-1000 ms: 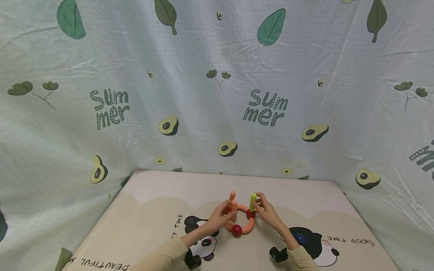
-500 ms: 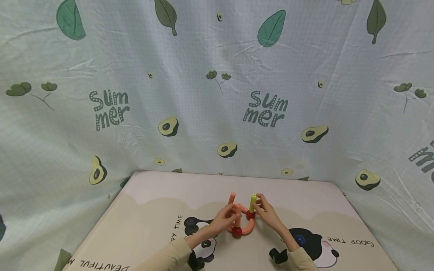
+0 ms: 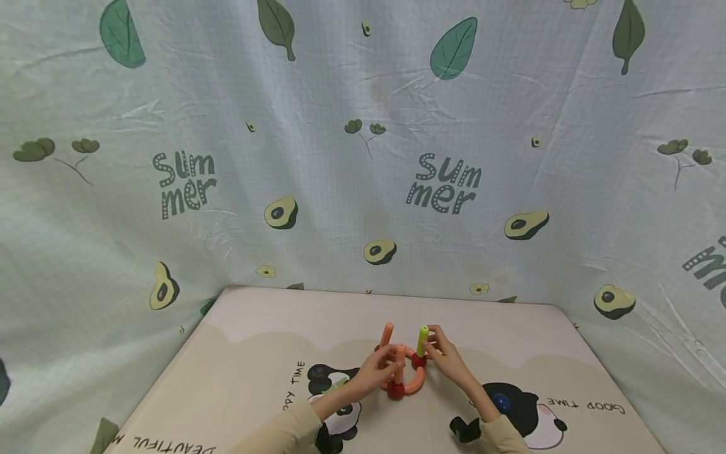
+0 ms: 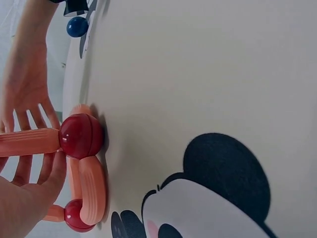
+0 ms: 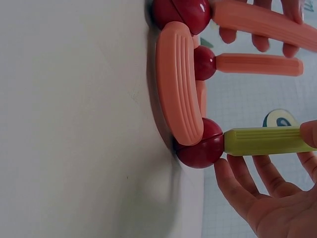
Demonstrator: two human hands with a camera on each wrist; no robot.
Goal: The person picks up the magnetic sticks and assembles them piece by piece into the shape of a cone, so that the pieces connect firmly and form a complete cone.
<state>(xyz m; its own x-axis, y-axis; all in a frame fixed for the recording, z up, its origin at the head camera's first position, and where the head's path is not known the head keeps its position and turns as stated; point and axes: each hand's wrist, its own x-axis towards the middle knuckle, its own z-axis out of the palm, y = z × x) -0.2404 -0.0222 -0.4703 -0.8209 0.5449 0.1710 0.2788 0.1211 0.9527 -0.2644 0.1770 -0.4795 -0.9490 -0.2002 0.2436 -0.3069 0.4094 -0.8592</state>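
On the table lies a ring of curved orange pieces [image 3: 416,380] joined by red balls, seemingly parts of a magnetic building set. My left hand [image 3: 371,373] grips an upright straight orange rod [image 4: 29,143], whose lower end meets the near red ball [image 4: 81,136]. A yellow-green rod [image 5: 262,141] stands on the right red ball [image 5: 200,147]; my right hand [image 3: 445,358] pinches it near the top between thumb and fingers. Behind the left hand another orange rod [image 3: 387,334] rises from a third red ball [image 5: 204,63], with no hand on it.
Beyond the right forearm are a blue ball [image 3: 501,400] and a black piece [image 3: 466,429]. The table [image 3: 255,353] wears a cover printed with pandas and words. A patterned curtain [image 3: 340,189] hangs behind and at both sides.
My left hand has moved right and slightly nearer with its orange rod, bringing it onto the near red ball. The right hand stays on the yellow-green rod.
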